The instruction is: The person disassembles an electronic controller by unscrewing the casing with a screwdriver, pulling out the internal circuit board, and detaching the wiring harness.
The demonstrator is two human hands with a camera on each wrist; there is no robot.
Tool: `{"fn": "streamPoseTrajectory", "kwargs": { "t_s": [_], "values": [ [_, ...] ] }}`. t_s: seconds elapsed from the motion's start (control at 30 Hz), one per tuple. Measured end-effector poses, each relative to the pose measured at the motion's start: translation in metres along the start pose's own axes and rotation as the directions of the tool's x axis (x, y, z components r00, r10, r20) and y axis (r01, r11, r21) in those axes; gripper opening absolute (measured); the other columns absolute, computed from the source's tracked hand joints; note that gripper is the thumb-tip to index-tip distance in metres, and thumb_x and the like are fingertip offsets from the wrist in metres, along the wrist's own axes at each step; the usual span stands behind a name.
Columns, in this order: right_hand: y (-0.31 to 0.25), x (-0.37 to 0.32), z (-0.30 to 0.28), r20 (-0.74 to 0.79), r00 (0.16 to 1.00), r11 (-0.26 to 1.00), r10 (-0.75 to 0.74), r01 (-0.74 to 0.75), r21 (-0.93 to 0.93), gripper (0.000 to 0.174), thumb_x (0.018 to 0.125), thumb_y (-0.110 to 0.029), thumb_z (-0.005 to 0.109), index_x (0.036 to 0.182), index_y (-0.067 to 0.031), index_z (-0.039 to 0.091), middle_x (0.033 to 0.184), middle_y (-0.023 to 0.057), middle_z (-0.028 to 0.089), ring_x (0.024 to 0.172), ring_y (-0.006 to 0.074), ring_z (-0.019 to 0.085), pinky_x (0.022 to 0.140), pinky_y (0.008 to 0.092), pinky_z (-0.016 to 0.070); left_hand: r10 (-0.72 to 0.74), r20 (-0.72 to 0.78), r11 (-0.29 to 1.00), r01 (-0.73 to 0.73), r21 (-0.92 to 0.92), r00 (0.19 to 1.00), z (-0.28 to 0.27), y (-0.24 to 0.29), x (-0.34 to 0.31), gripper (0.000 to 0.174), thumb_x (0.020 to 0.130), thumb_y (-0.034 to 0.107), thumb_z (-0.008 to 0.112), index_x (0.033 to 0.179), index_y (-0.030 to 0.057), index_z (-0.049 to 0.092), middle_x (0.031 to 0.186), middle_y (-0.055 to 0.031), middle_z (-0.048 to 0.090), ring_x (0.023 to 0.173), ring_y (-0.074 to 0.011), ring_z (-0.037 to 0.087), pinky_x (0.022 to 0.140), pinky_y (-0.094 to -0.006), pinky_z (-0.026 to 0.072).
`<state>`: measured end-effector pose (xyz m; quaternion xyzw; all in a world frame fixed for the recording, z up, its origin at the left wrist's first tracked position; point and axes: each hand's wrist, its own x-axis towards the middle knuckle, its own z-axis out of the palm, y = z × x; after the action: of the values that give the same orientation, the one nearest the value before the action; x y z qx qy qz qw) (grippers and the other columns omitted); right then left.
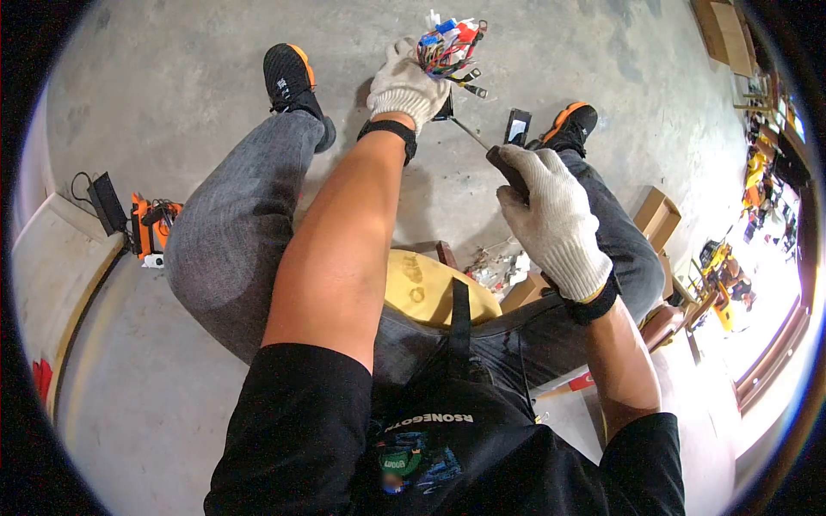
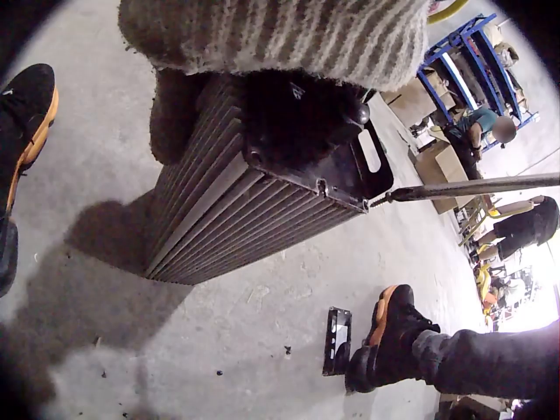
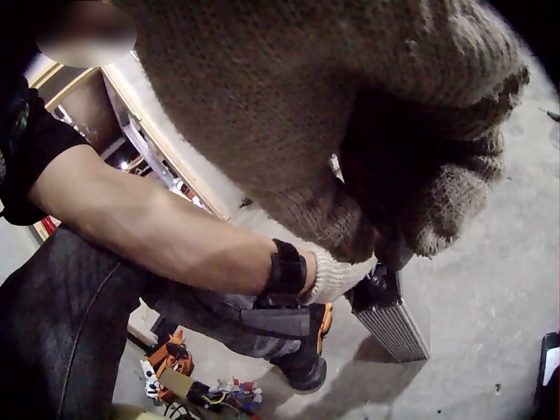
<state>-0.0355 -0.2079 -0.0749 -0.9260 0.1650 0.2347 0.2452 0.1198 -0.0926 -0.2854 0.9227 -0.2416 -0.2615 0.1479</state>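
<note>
In the left wrist view a black finned metal box (image 2: 219, 201) stands tilted above the floor, held by my gloved left hand (image 1: 406, 86) from its top end. A bundle of coloured wires with connectors (image 1: 447, 52) fans out beside that hand in the head view. My gloved right hand (image 1: 551, 215) grips a screwdriver (image 1: 508, 170) by its dark handle. The screwdriver's shaft (image 2: 472, 188) reaches across to the box, its tip right at a corner of the end plate. In the right wrist view the glove hides most of the handle, with the box (image 3: 398, 337) below.
A small black flat part (image 1: 518, 126) lies by the right shoe (image 1: 572, 129). Between the legs is a yellow seat (image 1: 422, 279). An orange device (image 1: 151, 225) sits at left, an open cardboard box (image 1: 658, 215) at right. People and blue shelving (image 2: 481, 66) are in the background.
</note>
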Motion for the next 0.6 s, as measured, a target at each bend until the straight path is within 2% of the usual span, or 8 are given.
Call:
{"fn": "streamPoseTrajectory", "kwargs": {
  "t_s": [0.03, 0.27, 0.33, 0.37, 0.43, 0.57, 0.6],
  "values": [
    [0.000, 0.000, 0.000, -0.001, 1.000, 1.000, -0.007, 0.007, 0.006, 0.037, 0.091, -0.014, 0.069, 0.127, -0.0114, 0.064, 0.107, 0.0198, 0.063, 0.102, 0.0416, 0.065, 0.085, 0.0498, 0.0549, 0.037, 0.020, 0.997, -0.038, 0.065, 0.999, 0.002, -0.001, 0.001, 0.061, 0.095, 0.048, 0.065, 0.143, 0.0118, 0.057, 0.148, -0.0180, 0.049, 0.141, -0.0374, 0.042, 0.110, -0.0439, 0.0510],
    [-0.002, -0.001, 0.002, -0.002, 1.000, 1.000, -0.012, 0.012, -0.017, 0.037, 0.091, -0.014, 0.068, 0.127, -0.0129, 0.064, 0.107, 0.0192, 0.063, 0.102, 0.0408, 0.066, 0.086, 0.0503, 0.0553, 0.039, -0.012, 0.997, -0.039, 0.059, 0.999, 0.018, -0.007, 0.006, 0.061, 0.095, 0.048, 0.065, 0.144, 0.0139, 0.057, 0.148, -0.0171, 0.049, 0.142, -0.0346, 0.042, 0.110, -0.0423, 0.0513],
    [-0.002, 0.000, 0.001, 0.005, 1.000, 0.999, -0.007, 0.007, -0.033, 0.036, 0.091, -0.014, 0.068, 0.127, -0.0130, 0.064, 0.108, 0.0188, 0.063, 0.102, 0.0403, 0.066, 0.086, 0.0503, 0.0555, 0.038, -0.065, 0.988, -0.028, 0.150, 0.997, 0.020, -0.005, 0.005, 0.062, 0.095, 0.049, 0.065, 0.144, 0.0136, 0.057, 0.148, -0.0165, 0.048, 0.142, -0.0337, 0.042, 0.110, -0.0416, 0.0516],
    [-0.002, 0.000, 0.002, 0.005, 1.000, 0.999, -0.007, 0.007, -0.033, 0.036, 0.091, -0.014, 0.068, 0.127, -0.0130, 0.064, 0.108, 0.0188, 0.063, 0.102, 0.0403, 0.066, 0.086, 0.0503, 0.0555, 0.038, -0.065, 0.988, -0.028, 0.150, 0.997, 0.020, -0.005, 0.005, 0.062, 0.095, 0.049, 0.065, 0.144, 0.0136, 0.057, 0.148, -0.0165, 0.048, 0.142, -0.0337, 0.042, 0.110, -0.0416, 0.0516],
    [-0.002, -0.001, 0.002, -0.008, 1.000, 1.000, -0.014, 0.014, -0.028, 0.037, 0.091, -0.014, 0.068, 0.128, -0.0132, 0.064, 0.108, 0.0188, 0.063, 0.102, 0.0401, 0.066, 0.086, 0.0500, 0.0556, -0.037, 0.047, 0.998, 0.035, 0.060, 0.998, -0.003, 0.004, -0.001, 0.063, 0.095, 0.050, 0.065, 0.145, 0.0136, 0.056, 0.148, -0.0161, 0.048, 0.142, -0.0335, 0.042, 0.110, -0.0415, 0.0518],
    [-0.003, 0.000, 0.001, 0.006, 1.000, 0.999, -0.003, 0.003, -0.039, 0.038, 0.091, -0.014, 0.069, 0.128, -0.0132, 0.063, 0.107, 0.0186, 0.063, 0.101, 0.0401, 0.065, 0.085, 0.0500, 0.0557, -0.062, 0.039, 0.998, 0.061, 0.033, 0.997, -0.007, 0.006, -0.004, 0.061, 0.095, 0.049, 0.064, 0.144, 0.0132, 0.057, 0.146, -0.0162, 0.049, 0.140, -0.0339, 0.043, 0.110, -0.0415, 0.0511],
    [-0.003, 0.000, 0.001, 0.001, 1.000, 0.999, -0.012, 0.012, -0.041, 0.038, 0.091, -0.013, 0.069, 0.129, -0.0133, 0.063, 0.106, 0.0186, 0.063, 0.101, 0.0402, 0.065, 0.085, 0.0501, 0.0557, -0.028, 0.030, 0.997, 0.026, 0.073, 0.999, -0.009, 0.006, -0.004, 0.060, 0.096, 0.049, 0.064, 0.144, 0.0130, 0.057, 0.146, -0.0162, 0.050, 0.139, -0.0343, 0.044, 0.111, -0.0413, 0.0503]
  ]
}}
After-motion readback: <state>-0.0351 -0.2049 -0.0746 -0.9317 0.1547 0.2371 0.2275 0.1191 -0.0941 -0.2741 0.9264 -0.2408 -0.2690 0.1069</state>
